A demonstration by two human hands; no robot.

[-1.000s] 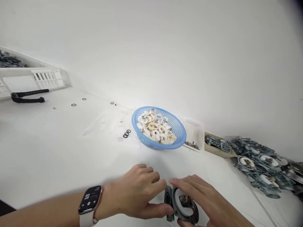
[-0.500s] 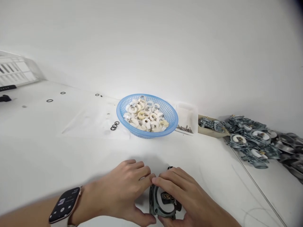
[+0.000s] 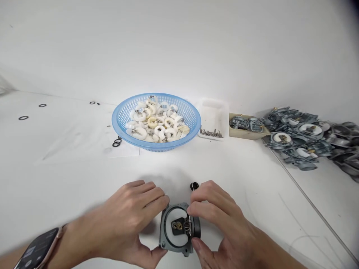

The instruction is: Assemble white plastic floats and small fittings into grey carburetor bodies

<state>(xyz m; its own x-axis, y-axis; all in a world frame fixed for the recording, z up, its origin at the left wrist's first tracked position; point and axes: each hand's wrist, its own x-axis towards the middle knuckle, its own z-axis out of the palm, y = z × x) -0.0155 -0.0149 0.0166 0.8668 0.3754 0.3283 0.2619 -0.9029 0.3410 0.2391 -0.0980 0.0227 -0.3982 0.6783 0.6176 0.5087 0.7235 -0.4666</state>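
A grey metal carburetor body (image 3: 164, 244) sits low in the middle of the view, its open round face up. Inside it lies a C-shaped white float (image 3: 169, 218) around brass jets (image 3: 177, 225). My left hand (image 3: 126, 220) is closed on the left side, fingertips at the far corner and thumb at the near one. My right hand (image 3: 221, 224) holds the right side, index finger and thumb by the float's hinge end. A small black round part (image 3: 194, 186) shows just beyond my right fingers; whether it joins the carburetor I cannot tell.
A blue basket (image 3: 117, 132) full of white floats stands ahead. To its right are a clear tray (image 3: 214, 112) with metal pins, a beige box (image 3: 246, 133) of metal parts and piled carburetors (image 3: 304, 130). Black O-rings (image 3: 116, 142) lie to the left.
My hands have spread slightly apart, so more of the carburetor's face and float shows. The carburetor sits a little further left in view. The camera view has shifted too.
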